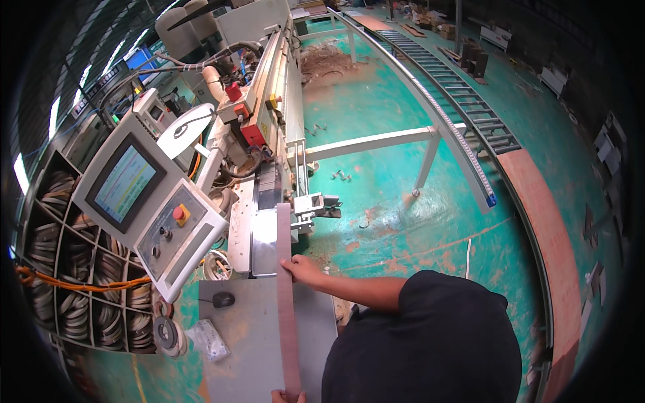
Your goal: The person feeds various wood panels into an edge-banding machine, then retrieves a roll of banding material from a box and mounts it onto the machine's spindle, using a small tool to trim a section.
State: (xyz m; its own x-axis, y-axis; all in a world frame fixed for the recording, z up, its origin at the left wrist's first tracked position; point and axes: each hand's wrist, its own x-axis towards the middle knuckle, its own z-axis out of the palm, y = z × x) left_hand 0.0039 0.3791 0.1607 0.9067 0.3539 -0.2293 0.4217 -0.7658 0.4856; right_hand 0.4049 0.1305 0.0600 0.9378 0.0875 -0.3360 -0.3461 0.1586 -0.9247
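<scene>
Evidently, hands [304, 270] on brown strip [286, 309], lower one cropped; screen [126, 181] blurred

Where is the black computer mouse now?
In the head view, the mouse lies left of centre on the grey table, left of the long brown strip and beyond the plastic bag.

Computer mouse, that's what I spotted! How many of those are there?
1. It's the black mouse on the grey table, left of the long brown strip. Others could be hidden in the clutter or the dark edges.
</scene>
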